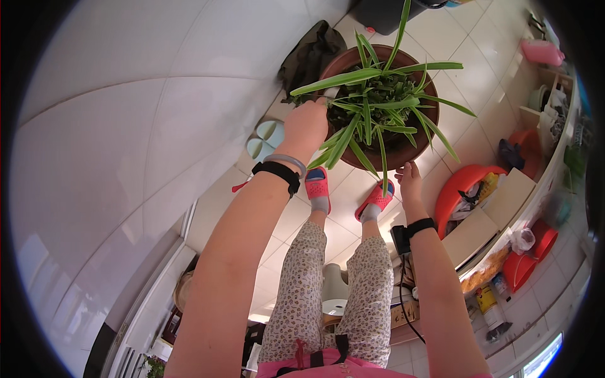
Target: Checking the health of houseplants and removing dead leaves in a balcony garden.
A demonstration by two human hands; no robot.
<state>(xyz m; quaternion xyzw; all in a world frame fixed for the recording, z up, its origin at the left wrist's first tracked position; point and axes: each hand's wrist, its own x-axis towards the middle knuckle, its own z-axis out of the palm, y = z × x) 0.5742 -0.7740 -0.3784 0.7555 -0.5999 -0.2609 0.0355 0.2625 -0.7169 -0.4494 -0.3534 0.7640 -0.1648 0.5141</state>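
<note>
A round brown flower pot (pixel 340 66) holds a spider plant (pixel 372 104) with long green leaves edged in a paler tone. My left hand (pixel 307 128) is closed at the pot's left rim, its fingertips partly hidden by leaves. A small whitish patch shows beside those fingers; I cannot make out what it is. At the near right rim, my right hand (pixel 408 183) has its fingers curled against the pot, with the far side of the grip hidden. The underside of the pot is out of sight.
Beyond the pot lie a dark bag (pixel 312 53) and a black bin (pixel 381 14). Light blue slippers (pixel 265 140) rest by the tiled wall (pixel 113 138). On the right are a red basin (pixel 457 189), cardboard (pixel 469 236) and a pink jug (pixel 542 53). My feet stand just below the pot.
</note>
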